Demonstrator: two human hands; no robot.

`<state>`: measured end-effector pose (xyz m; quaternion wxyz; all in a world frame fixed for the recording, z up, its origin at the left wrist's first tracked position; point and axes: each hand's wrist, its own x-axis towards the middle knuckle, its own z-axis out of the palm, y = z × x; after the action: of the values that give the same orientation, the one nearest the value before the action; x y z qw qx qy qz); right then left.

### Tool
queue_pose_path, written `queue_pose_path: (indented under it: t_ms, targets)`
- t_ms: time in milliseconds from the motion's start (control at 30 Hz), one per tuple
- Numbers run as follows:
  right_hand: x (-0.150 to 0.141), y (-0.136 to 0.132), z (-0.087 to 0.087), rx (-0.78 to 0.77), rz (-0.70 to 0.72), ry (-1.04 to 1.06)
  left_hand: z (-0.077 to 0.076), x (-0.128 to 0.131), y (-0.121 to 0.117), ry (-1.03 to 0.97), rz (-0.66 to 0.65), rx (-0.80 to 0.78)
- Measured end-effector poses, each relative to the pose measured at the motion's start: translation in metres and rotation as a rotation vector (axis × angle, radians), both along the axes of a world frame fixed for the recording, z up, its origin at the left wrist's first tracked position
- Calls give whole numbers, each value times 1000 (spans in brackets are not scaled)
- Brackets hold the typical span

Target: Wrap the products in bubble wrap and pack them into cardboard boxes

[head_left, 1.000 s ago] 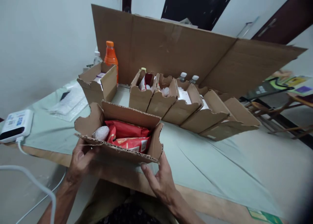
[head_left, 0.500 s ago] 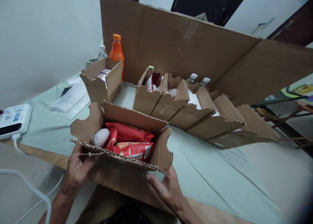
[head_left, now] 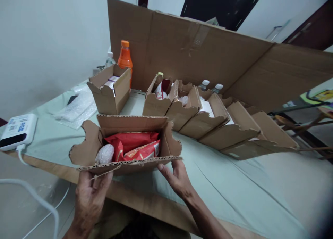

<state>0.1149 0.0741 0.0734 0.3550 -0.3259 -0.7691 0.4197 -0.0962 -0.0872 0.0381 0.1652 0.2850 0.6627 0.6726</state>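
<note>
An open cardboard box (head_left: pixel 91 138) is between my two hands at the near edge of the table. Inside it lie red snack packets (head_left: pixel 135 141) and, at the left end, a whitish wrapped bundle (head_left: pixel 105 154). My left hand (head_left: pixel 90 194) grips the box's near left side from below, where a torn strip of cardboard hangs. At the near right corner, my right hand (head_left: pixel 177 178) has its thumb on the near wall, with the other fingers partly hidden behind the box.
Several similar boxes (head_left: pixel 192 122) stand in a slanted row, with another box (head_left: pixel 109 96) at the left. Behind are an orange bottle (head_left: pixel 125 60) and a tall cardboard panel (head_left: pixel 177 48). Bubble wrap (head_left: pixel 75 108) and a cabled white power bank (head_left: pixel 19 131) lie left.
The box has turned slightly, its right end swinging away from me, and shifted a little left. Both hands have moved along with it.
</note>
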Motion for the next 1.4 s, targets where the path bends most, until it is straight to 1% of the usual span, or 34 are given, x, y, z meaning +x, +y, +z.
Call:
queue_pose_path:
  t_ms: [67,133,233,300,433,567,733,933,1033,1100,1233,1333,1400]
  targets:
    - [-11,17,-2,17,3,37,-2,10,-2,4,4,-16]
    - [-28,38,-3,22,19,88,-7,21,-5,21,1,-51]
    - [-63,68,-3,22,39,159,-18,35,-10,105,5,-99]
    - [-88,83,-3,46,48,200,-26,40,-11,193,-5,-111]
    - [-131,98,-8,77,50,256,-35,41,-8,343,-35,-107]
    - [-155,107,-16,110,-9,254,-36,37,-2,413,-33,-101]
    - [-166,110,-20,196,-91,247,-30,34,5,472,-42,-94]
    - [-173,103,-15,257,-97,296,-20,25,17,590,-40,-58]
    - [-173,100,-18,265,-111,316,-14,16,23,652,-34,-72]
    - [-171,99,-25,253,-139,315,-11,10,26,677,-27,-73]
    - [-164,102,-49,174,-192,211,-6,1,33,687,-11,-93]
    - [-161,106,-63,129,-208,152,-3,-2,41,648,-10,-119]
    - [-161,108,-67,118,-203,137,-3,-3,48,588,-36,-131]
